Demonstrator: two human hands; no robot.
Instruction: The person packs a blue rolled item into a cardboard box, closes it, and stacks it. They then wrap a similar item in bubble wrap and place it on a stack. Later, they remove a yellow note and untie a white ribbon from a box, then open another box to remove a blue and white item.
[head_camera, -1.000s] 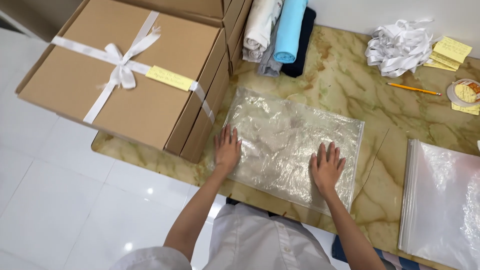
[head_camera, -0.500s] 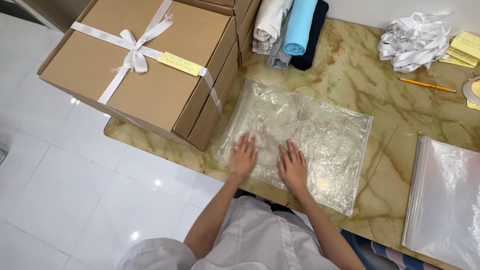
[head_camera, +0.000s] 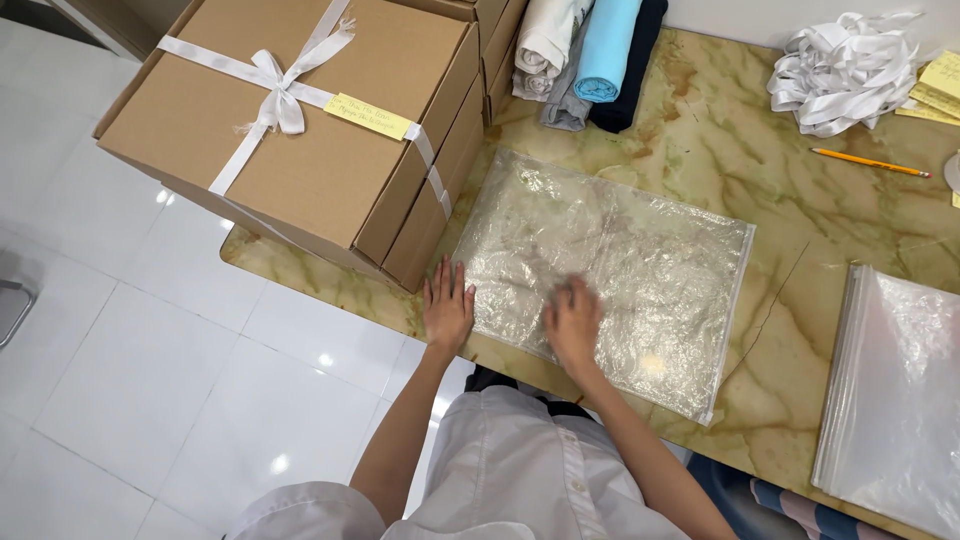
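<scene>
Head view: both hands, left hand (head_camera: 447, 308) and right hand (head_camera: 573, 325), press flat, fingers spread, gripping nothing, on the plastic bag's (head_camera: 640, 270) near edge, its long axis running left-right across the counter (head_camera: 760, 150).

A single head-worn camera looks steeply down, close over the marble table (head_camera: 720, 170).

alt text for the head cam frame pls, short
Seen from above, a person presses the left hand and right hand flat on the near edge of a clear plastic bag holding a pale folded item, on a marbled table. A ribbon-tied cardboard box sits to the left, with rolled fabrics, a pencil and stacked empty bags around.
</scene>
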